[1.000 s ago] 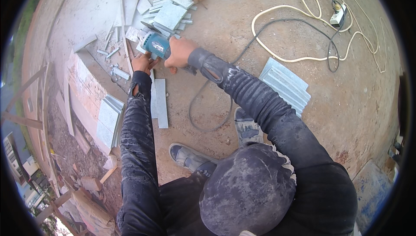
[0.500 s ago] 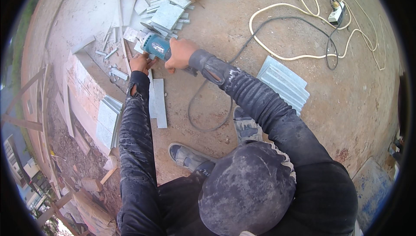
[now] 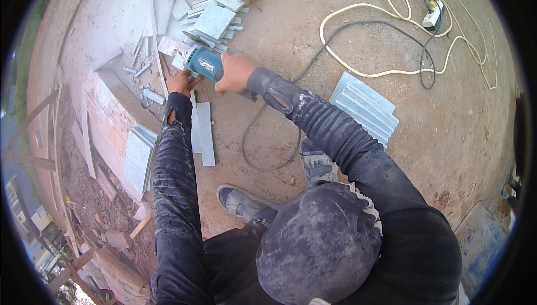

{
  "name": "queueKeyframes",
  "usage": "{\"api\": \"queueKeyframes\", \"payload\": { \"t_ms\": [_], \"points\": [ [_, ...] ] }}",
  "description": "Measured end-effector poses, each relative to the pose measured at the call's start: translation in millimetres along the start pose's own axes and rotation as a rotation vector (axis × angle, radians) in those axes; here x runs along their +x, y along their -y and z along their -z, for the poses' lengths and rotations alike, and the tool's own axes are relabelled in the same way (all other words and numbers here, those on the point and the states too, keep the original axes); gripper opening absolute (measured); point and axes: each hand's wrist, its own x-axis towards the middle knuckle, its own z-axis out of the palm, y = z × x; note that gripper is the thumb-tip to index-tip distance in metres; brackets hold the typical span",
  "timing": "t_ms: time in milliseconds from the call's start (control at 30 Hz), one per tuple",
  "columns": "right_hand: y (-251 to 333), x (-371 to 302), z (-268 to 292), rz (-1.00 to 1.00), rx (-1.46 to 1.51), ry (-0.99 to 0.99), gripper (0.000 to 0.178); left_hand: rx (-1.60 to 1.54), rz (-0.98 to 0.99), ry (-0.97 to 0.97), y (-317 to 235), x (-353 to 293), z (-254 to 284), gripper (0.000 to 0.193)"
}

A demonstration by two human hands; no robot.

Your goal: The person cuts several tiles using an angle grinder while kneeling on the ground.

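Note:
My right hand (image 3: 236, 72) is wrapped round the body of a teal angle grinder (image 3: 203, 62). The grinder's disc end points to the far left, beside a small pale piece of tile (image 3: 178, 61). Close by the tool's front, my left hand (image 3: 179, 83) is low with its fingers bent; what they grip is hidden. Pale grey-green stone strips (image 3: 205, 134) lie on the ground just nearer than that hand. Past the grinder is a heap of cut stone tiles (image 3: 215, 20).
A tile stack (image 3: 363, 106) lies to the right; another (image 3: 140, 156) leans on a block at left. The grinder's dark cord (image 3: 246, 151) loops near my feet. A cream cable (image 3: 358, 74) and power strip (image 3: 433, 16) lie far right. Offcuts (image 3: 152, 96) and boards are scattered left.
The grinder and my right hand have shifted slightly nearer and to the right. My left hand stays almost in place.

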Motion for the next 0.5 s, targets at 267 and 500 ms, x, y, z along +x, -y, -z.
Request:
{"api": "queueKeyframes", "payload": {
  "t_ms": [267,500],
  "points": [
    [-7.1,-6.3,-5.4,0.024,0.022,-0.044,0.077,0.011,0.001,0.009,-0.4,0.1,0.7,0.015],
    [-20.4,-31.3,-2.6,0.003,0.107,-0.028,0.072,0.022,0.009,0.003,-1.1,-3.8,-6.3,0.025]
  ]
}}
